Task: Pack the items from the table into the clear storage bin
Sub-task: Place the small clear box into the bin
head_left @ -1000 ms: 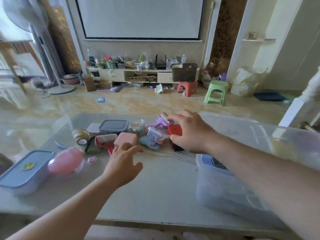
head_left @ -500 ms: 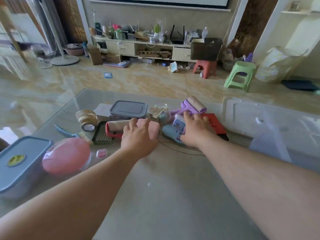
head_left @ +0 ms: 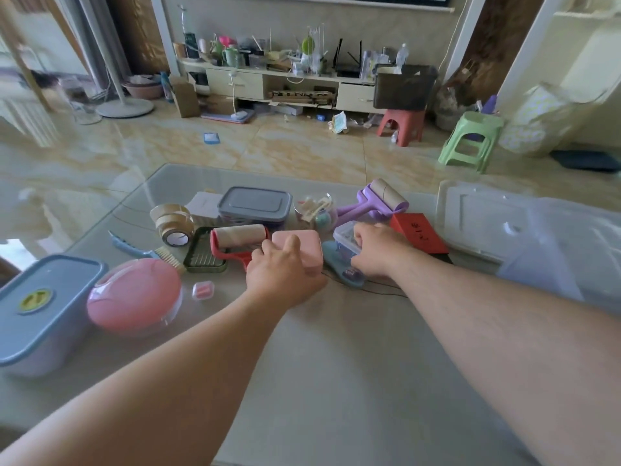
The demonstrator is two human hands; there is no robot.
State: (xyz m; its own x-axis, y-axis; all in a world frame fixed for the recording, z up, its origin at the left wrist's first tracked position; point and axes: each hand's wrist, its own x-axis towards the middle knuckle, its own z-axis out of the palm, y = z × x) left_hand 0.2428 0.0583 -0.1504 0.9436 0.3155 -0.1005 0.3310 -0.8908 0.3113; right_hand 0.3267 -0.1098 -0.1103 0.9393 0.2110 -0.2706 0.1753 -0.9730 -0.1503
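Head view, largest to smallest. Clear storage bin (head_left: 524, 230): at the right edge of the glass table (head_left: 336, 364), well apart from the left-hand items, its translucent walls blurred so its contents cannot be told. Blue-lidded container (head_left: 43, 307) and round pink case (head_left: 134, 294): untouched at far left. Grey-lidded box (head_left: 254, 205), purple lint roller (head_left: 376, 200) and red lint roller (head_left: 235, 242): lying among the clutter behind the hands. Red card (head_left: 418, 232): a second ago under the right hand, now lying flat and free just beyond it.

Pink box (head_left: 297, 245): the left hand (head_left: 284, 274), a second ago short of the pile with fingers spread, has since closed over the near left corner of this box, fingers on its lid and thumb at the side. The box lies flat, its long axis running left to right, parallel to the near table edge. Small clear box (head_left: 346, 235): the right hand (head_left: 381, 252) has shifted from the card to this box, fingers curled round it; it rests atop a blue oblong item (head_left: 342, 274) whose long axis runs from far left to near right.

Judgement: both hands have just secured items; nothing has been lifted yet, and each must travel rightward to the bin.
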